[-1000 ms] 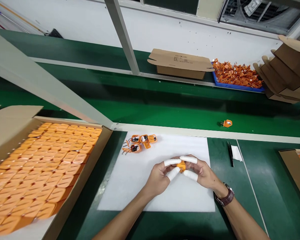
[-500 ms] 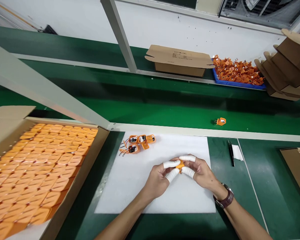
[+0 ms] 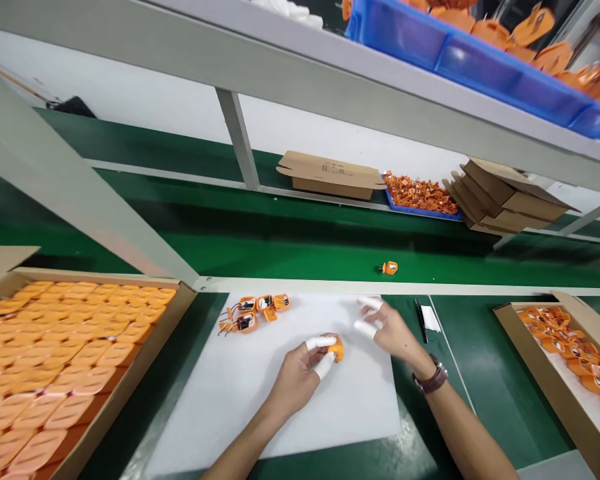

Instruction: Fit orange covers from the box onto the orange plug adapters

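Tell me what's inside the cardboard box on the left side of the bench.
The cardboard box holds flat orange covers laid in close rows, filling all of it that shows. Whatever lies beneath that top layer is covered, and the box's near end runs out of frame.

Bright even light, soft shadows, edges warped (wide lens)

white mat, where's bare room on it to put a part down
The white mat is bare along its near edge and left side, below the left hand holding an orange part. Its far left corner is crowded with opened orange parts.
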The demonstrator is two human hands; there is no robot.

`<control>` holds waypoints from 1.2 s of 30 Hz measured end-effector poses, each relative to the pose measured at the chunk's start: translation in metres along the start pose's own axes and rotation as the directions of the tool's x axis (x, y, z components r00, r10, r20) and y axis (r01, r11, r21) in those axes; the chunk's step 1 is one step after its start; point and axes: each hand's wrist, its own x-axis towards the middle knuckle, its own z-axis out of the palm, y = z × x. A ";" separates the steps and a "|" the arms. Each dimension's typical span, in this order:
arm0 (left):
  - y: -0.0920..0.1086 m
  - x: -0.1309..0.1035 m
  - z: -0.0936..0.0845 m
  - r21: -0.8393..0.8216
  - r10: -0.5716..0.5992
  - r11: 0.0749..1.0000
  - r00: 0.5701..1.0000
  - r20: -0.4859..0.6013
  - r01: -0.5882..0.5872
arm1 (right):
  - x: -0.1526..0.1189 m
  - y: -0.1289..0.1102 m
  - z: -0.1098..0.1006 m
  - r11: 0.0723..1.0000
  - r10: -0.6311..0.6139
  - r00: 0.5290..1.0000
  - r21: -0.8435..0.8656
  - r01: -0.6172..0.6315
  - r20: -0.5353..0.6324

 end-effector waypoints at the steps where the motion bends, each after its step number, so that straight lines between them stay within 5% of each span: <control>1: 0.000 0.000 0.000 -0.001 -0.001 1.000 1.000 0.002 0.001 | 0.012 0.003 -0.016 0.992 -0.033 0.992 -0.127 0.017 -0.124; 4: -0.001 0.001 0.003 -0.009 0.012 1.000 1.000 0.005 -0.012 | 0.054 0.018 -0.059 0.941 -0.066 0.925 -0.332 -0.067 -0.374; 7: -0.001 0.001 0.006 -0.016 0.042 0.999 0.999 0.018 -0.042 | 0.093 0.032 -0.077 0.937 -0.022 0.922 -0.329 -0.115 -0.386; 10: 0.001 0.002 0.009 -0.013 0.078 0.997 0.996 0.044 -0.077 | 0.112 0.032 -0.058 0.949 -0.001 0.959 -0.303 -0.089 -0.285; 13: 0.004 0.001 0.011 0.016 0.107 0.994 0.993 0.047 -0.108 | 0.106 0.017 -0.011 0.965 -0.043 0.995 -0.261 0.017 -0.094; 19: 0.003 -0.004 0.012 0.200 0.168 0.963 0.983 0.077 -0.180 | 0.078 -0.018 0.068 0.961 -0.153 0.962 -0.191 0.198 0.228; 23: 0.004 -0.007 0.011 0.313 0.224 0.919 0.971 0.081 -0.238 | 0.073 -0.024 0.064 0.971 -0.115 0.961 -0.174 0.162 0.251; 29: 0.012 -0.006 0.008 0.468 0.322 0.828 0.945 0.050 -0.307 | 0.054 -0.005 0.040 0.984 -0.012 0.997 -0.177 0.026 0.079; 36: 0.006 0.003 -0.001 0.539 0.392 0.751 0.914 0.100 -0.381 | 0.043 0.016 0.048 0.988 -0.086 0.996 -0.129 0.081 -0.031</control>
